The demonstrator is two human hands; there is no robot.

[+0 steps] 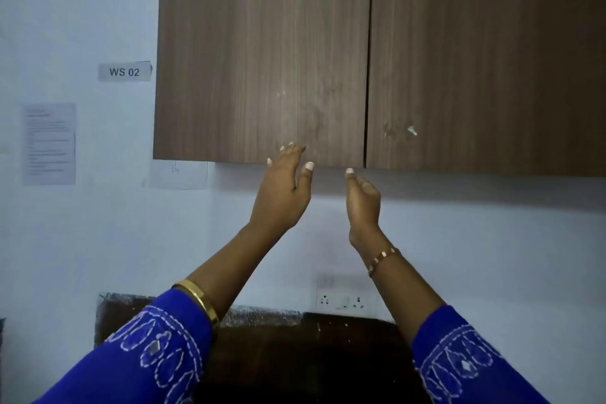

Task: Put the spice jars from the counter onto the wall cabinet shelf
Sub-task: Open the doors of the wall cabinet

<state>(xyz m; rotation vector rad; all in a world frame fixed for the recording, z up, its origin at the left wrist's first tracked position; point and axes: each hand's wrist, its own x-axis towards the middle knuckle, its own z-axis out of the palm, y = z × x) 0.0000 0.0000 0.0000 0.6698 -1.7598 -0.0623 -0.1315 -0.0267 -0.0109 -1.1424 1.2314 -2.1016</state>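
While both blue embroidered sleeves (pixel 157 351) fill the lower corners of the head view, the forearms rise over a dark surface (pixel 305 357), of which only a strip shows; no spice jars are visible on it or anywhere else in the frame, so their position cannot be told. Farther up, the left hand (pixel 282 187) spreads its straight fingers, the tips touching or just short of the bottom edge of the left cabinet door (pixel 262 59). The right hand (pixel 362 197), fingers loosely extended and holding nothing, reaches toward the seam just below the right cabinet door (pixel 485 59). Both doors sit closed and show no handles, which probably explains the reach to their lower edges: the cabinet must be opened before any jar can be shelved. Behind, the wall carries a socket plate (pixel 346 300), a "WS 02" label (pixel 124 71) and a printed sheet (pixel 49 144).
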